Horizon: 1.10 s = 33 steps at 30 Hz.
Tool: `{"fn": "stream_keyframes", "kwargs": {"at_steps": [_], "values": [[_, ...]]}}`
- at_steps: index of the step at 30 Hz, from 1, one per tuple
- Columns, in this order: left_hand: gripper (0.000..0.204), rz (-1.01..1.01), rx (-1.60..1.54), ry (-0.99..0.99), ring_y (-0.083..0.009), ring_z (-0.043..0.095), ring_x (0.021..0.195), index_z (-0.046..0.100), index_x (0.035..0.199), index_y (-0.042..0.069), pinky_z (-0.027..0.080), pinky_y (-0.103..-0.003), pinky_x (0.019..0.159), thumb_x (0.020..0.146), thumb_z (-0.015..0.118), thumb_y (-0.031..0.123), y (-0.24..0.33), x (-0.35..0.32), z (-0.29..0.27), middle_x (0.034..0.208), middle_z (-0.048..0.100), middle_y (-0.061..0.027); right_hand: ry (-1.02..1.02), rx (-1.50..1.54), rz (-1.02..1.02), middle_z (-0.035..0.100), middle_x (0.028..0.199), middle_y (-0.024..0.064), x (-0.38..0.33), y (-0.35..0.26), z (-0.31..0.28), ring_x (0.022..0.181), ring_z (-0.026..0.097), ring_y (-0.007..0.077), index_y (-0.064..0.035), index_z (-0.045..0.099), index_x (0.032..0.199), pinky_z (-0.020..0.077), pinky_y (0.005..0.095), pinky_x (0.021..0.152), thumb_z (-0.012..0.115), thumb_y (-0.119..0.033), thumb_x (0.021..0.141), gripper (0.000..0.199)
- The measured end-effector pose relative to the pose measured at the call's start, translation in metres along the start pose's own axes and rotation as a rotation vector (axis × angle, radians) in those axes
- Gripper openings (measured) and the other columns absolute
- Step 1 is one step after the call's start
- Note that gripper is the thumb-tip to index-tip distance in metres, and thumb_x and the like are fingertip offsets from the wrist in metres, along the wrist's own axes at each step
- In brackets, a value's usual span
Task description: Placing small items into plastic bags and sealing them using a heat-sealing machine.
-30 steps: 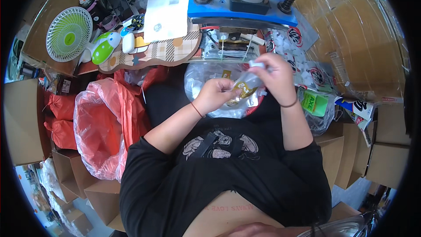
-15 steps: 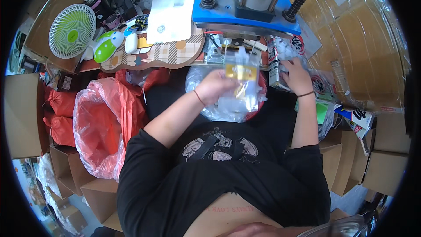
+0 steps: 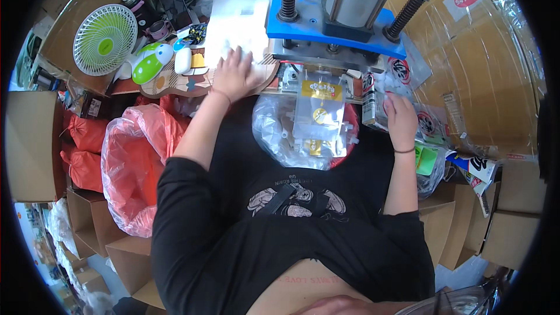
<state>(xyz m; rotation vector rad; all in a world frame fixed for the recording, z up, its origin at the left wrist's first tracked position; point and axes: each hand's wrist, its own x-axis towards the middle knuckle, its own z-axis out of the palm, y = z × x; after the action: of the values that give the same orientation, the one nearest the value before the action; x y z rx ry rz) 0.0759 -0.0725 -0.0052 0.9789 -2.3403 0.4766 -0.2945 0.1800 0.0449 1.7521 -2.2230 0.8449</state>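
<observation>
My left hand (image 3: 234, 74) lies with its fingers spread on the near edge of a white sheet (image 3: 236, 20) left of the press. A clear, gold-printed spout pouch (image 3: 319, 100) hangs below the blue-topped press (image 3: 318, 18), its spout end up at the press and neither hand on it. Below it, more clear pouches sit in a plastic-lined red basin (image 3: 352, 121). My right hand (image 3: 402, 125) is at the near side of an open box (image 3: 369, 104) holding small white pieces. Its fingers are drawn together; whatever they hold is too small to make out.
A green-and-white fan (image 3: 105, 45) and a white mouse-shaped thing (image 3: 183, 60) stand on a patterned board (image 3: 201, 79) at left. A red plastic bag (image 3: 135, 166) gapes open beside my left arm. Large cardboard (image 3: 475, 64) walls the right side.
My left hand has let go of the pouch, which now hangs at the press, and has moved left onto the white sheet. My right hand has drawn back slightly from the box.
</observation>
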Motion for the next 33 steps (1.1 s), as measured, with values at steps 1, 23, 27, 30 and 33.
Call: {"fn": "stream_keyframes", "kwargs": {"at_steps": [1,23,27,30,33], "values": [[0.044,0.115,0.043,-0.120,-0.0302,0.058,0.119,0.054,0.132,0.005,0.045,-0.041,0.101,0.093,0.061,0.024,0.003,-0.011,-0.004,0.130,0.061,-0.0164,0.024,-0.017,-0.054,0.066,0.100,0.0173,0.001,-0.001,-0.004,0.091,0.064,0.0369,-0.0025,0.062,0.107,0.0510,0.0413,0.078,0.062,-0.017,0.095,0.019],[0.023,-0.681,-2.005,-0.863,-0.0053,0.062,0.075,0.072,0.097,0.000,0.052,-0.023,0.071,0.097,0.068,0.023,0.162,-0.028,-0.092,0.086,0.070,-0.0009,-0.399,0.588,-0.187,0.062,0.077,0.0063,0.028,-0.104,-0.019,0.070,0.057,0.0147,-0.0018,0.064,0.092,0.0463,0.0284,0.066,0.061,-0.019,0.099,0.019],[0.026,-0.599,-1.862,-0.951,-0.0059,0.063,0.079,0.071,0.102,0.000,0.052,-0.024,0.075,0.099,0.066,0.026,0.171,-0.036,-0.072,0.089,0.070,-0.0015,-0.460,0.622,-0.116,0.061,0.076,0.0079,0.027,-0.098,-0.029,0.069,0.058,0.0189,-0.0016,0.063,0.091,0.0464,0.0302,0.066,0.060,-0.018,0.099,0.019],[0.027,-0.546,-1.779,-0.980,-0.0066,0.064,0.082,0.070,0.106,0.000,0.052,-0.025,0.078,0.099,0.065,0.026,0.174,-0.037,-0.064,0.093,0.071,-0.0021,-0.305,0.731,0.005,0.061,0.077,0.0102,0.025,-0.096,-0.030,0.070,0.060,0.0235,-0.0015,0.062,0.090,0.0470,0.0323,0.067,0.059,-0.019,0.099,0.020],[0.027,-0.549,-1.795,-0.981,-0.0072,0.064,0.086,0.069,0.111,0.000,0.053,-0.026,0.080,0.099,0.066,0.024,0.176,-0.035,-0.064,0.098,0.071,-0.0028,-0.382,0.421,-0.234,0.065,0.081,0.0127,0.029,-0.094,-0.029,0.074,0.064,0.0318,-0.0041,0.064,0.093,0.0500,0.0381,0.068,0.061,-0.024,0.096,0.020]]}}
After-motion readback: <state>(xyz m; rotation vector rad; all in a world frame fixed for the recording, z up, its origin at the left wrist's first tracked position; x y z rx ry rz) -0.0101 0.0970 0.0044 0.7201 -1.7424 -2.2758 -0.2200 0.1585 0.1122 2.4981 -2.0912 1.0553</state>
